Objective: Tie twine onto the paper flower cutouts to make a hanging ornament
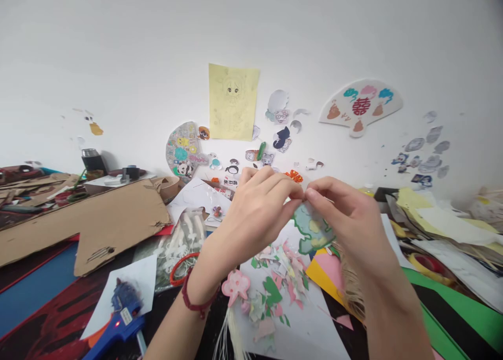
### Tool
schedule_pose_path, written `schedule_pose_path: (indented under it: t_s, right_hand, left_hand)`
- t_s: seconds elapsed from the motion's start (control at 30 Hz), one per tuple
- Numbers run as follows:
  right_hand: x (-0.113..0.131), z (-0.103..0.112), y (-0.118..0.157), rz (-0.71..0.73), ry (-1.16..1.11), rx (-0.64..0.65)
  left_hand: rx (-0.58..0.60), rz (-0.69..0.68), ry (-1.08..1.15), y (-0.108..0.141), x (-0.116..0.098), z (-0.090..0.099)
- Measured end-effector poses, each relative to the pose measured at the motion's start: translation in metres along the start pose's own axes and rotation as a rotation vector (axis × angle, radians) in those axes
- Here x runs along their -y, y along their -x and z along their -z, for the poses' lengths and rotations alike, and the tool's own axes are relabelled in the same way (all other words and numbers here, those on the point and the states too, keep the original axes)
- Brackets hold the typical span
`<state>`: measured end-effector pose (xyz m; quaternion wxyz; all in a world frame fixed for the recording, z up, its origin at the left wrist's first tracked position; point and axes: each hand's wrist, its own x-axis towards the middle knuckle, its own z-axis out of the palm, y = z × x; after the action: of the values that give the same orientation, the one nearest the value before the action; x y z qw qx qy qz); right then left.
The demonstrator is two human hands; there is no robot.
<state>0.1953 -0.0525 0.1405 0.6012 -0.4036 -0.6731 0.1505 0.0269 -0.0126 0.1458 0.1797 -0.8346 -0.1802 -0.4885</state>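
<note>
My left hand (261, 203) and my right hand (348, 208) meet fingertip to fingertip above the table, both pinched. From the right hand hangs a pale blue-green paper cutout (313, 228) with a dark green edge and yellowish patches. At its top edge the left thumb and finger pinch something too small to make out. Below them lies a white sheet (306, 323) strewn with pink, green and white paper scraps (272, 292). Under my left forearm is a pink flower-shaped cutout (236, 286) with a cream tassel (234, 331).
A blue hot glue gun (128, 323) with a lit red light lies at the lower left. Cardboard (121, 221) covers the left side, beside a bag of white tassels (184, 239). Twine (351, 281), tape (430, 265) and green sheets (456, 302) lie right. Drawings hang on the wall.
</note>
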Motion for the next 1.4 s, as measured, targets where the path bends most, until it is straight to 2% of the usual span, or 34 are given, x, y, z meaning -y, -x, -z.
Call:
schedule_pose_path:
  t_s: [0.2, 0.43, 0.63, 0.77, 0.93, 1.03, 1.17, 1.4]
  right_hand:
    - [-0.002, 0.006, -0.004, 0.074, 0.034, -0.005]
    - [0.001, 0.003, -0.001, 0.134, 0.058, -0.097]
    - [0.001, 0.001, 0.000, 0.178, 0.100, -0.120]
    - [0.003, -0.002, 0.002, 0.169, 0.156, -0.153]
    - [0.006, -0.005, 0.005, 0.073, 0.149, -0.166]
    - [0.006, -0.006, 0.007, 0.089, 0.164, -0.204]
    - [0.006, -0.008, 0.008, 0.151, 0.187, -0.241]
    - [0.000, -0.011, 0.007, 0.221, 0.249, -0.245]
  left_hand:
    - [0.040, 0.034, 0.057, 0.001, -0.001, -0.003]
    - [-0.015, 0.059, 0.069, -0.001, -0.004, -0.004]
    - [-0.038, 0.059, 0.037, -0.003, -0.006, -0.003]
    - [-0.054, 0.060, 0.020, -0.002, -0.007, -0.002]
    - [-0.054, 0.070, 0.047, -0.001, -0.007, -0.001]
    - [-0.062, 0.078, 0.048, -0.001, -0.006, 0.000]
    - [-0.118, 0.064, -0.016, -0.001, -0.006, 0.000]
    - [-0.228, -0.059, -0.239, 0.001, -0.006, -0.009]
